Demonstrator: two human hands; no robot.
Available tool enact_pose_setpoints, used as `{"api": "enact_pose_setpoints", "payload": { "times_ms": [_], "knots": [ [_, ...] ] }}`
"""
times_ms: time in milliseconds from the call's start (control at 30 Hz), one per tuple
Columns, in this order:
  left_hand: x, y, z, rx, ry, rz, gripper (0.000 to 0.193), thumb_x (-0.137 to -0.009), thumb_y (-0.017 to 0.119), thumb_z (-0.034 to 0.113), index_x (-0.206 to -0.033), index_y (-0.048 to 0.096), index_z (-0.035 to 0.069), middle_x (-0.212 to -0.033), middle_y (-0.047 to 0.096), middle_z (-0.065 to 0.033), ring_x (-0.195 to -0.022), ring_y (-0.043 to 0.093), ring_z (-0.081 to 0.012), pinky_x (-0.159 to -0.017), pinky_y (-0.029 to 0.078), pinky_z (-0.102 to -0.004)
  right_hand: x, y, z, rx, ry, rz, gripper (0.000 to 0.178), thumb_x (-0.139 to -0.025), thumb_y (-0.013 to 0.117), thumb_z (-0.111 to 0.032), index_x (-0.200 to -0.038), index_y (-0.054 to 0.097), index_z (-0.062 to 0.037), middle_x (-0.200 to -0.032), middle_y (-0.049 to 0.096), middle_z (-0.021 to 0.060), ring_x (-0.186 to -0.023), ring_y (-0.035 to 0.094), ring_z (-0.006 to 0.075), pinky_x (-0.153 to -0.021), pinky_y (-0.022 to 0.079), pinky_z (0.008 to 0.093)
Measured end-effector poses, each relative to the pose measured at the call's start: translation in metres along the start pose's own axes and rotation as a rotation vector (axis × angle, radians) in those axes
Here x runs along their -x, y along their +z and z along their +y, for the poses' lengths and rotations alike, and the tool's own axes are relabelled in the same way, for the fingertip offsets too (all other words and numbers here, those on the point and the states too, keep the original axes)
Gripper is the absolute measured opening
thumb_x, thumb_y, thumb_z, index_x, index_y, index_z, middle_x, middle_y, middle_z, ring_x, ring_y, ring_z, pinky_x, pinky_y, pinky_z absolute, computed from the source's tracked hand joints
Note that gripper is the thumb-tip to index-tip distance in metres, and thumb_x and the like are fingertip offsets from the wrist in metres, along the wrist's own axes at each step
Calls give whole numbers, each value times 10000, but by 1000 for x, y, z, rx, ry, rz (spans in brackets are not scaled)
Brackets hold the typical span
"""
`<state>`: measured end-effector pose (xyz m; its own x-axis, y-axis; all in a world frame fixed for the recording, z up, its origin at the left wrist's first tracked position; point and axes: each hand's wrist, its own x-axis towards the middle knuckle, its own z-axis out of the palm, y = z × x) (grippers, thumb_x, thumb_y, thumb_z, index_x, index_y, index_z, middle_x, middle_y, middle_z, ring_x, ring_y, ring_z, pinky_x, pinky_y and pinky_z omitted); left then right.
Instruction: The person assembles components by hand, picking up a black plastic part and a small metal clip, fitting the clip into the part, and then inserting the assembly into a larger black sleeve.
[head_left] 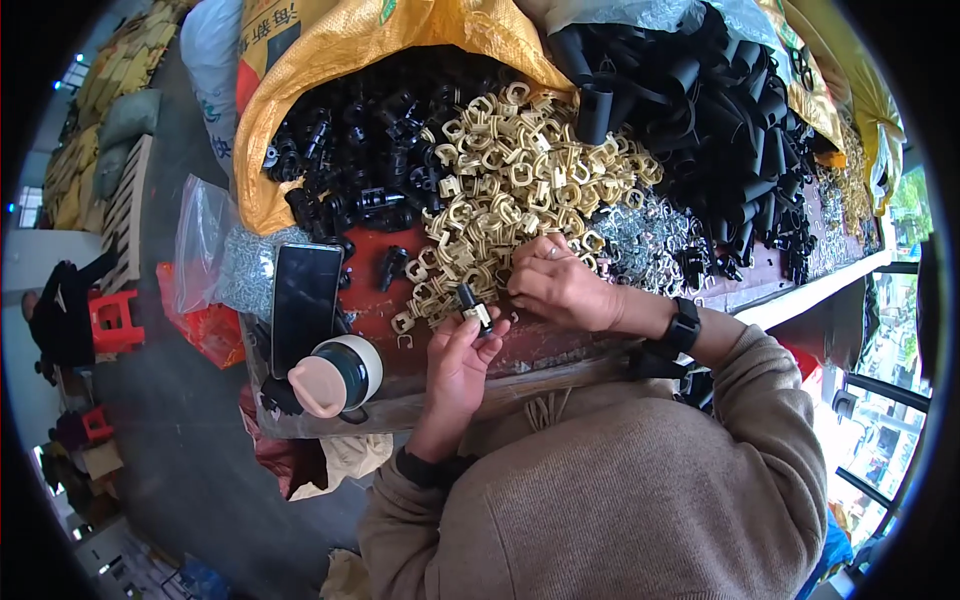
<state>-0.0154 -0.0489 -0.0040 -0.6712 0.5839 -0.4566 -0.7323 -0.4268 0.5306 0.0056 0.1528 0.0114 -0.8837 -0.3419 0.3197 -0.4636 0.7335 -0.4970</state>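
My left hand (463, 362) is closed on a small black plastic fitting (467, 297) that has a cream clip (479, 317) around it. The fitting stands tilted up between thumb and fingers. Just right of it, my right hand (566, 288) rests at the near edge of a heap of cream plastic clips (520, 170). Its fingers are bent and pressed together, and what they hold, if anything, is hidden. Black fittings (375, 150) spill from an orange woven sack (285, 70) behind, to the left of the clips.
On the red tabletop (375, 265) at left are a dark phone (305, 305), a lidded cup (345, 375) and a clear bag of small metal parts (245, 265). Right of the clips lie shiny metal pieces (650, 245) and black tubes (700, 130). A lone black fitting (392, 268) lies near the heap.
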Motion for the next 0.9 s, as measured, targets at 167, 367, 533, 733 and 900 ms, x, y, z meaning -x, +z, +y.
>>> {"api": "enact_pose_setpoints", "payload": {
  "times_ms": [167, 367, 533, 733, 900],
  "knots": [
    [-1, 11, -1, -57, 6, -17, 193, -816, 538, 79, -996, 518, 11, -969, 587, -124, -862, 593, -209, -694, 482, -231, -1, -19, -9, -882, 399, 9, 116, -779, 583, -39, -880, 526, -32, -816, 547, 18, -803, 513, 103, -764, 413, 268],
    [-4, 24, -4, -73, -27, -77, 201, -793, 578, 61, -984, 541, 11, -919, 605, -98, -836, 602, -193, -688, 488, -223, 4, -17, -13, -1276, 443, 60, 128, -810, 550, -40, -936, 541, -21, -822, 542, 5, -766, 522, 65, -706, 459, 226],
    [-5, 29, -3, -106, -33, -94, 207, -785, 589, 56, -985, 549, 17, -909, 610, -81, -826, 600, -165, -692, 489, -223, 7, -22, -18, -1347, 491, 54, 143, -812, 539, -22, -954, 547, -12, -794, 556, 6, -779, 542, 67, -722, 467, 219],
    [-7, 25, -7, -107, -38, -97, 206, -787, 589, 55, -987, 553, 21, -897, 613, -66, -802, 595, -130, -693, 491, -222, 13, -15, -21, -1165, 468, 86, 123, -800, 564, -43, -918, 578, -12, -777, 561, 17, -771, 549, 93, -699, 467, 234],
    [-8, 23, -9, -90, -54, -99, 209, -789, 589, 59, -993, 560, 25, -895, 614, -59, -796, 593, -121, -691, 491, -220, 15, -9, -18, -774, 238, 209, 138, -773, 604, -79, -895, 597, -16, -780, 561, 43, -750, 552, 144, -660, 458, 263]
  ]
}}
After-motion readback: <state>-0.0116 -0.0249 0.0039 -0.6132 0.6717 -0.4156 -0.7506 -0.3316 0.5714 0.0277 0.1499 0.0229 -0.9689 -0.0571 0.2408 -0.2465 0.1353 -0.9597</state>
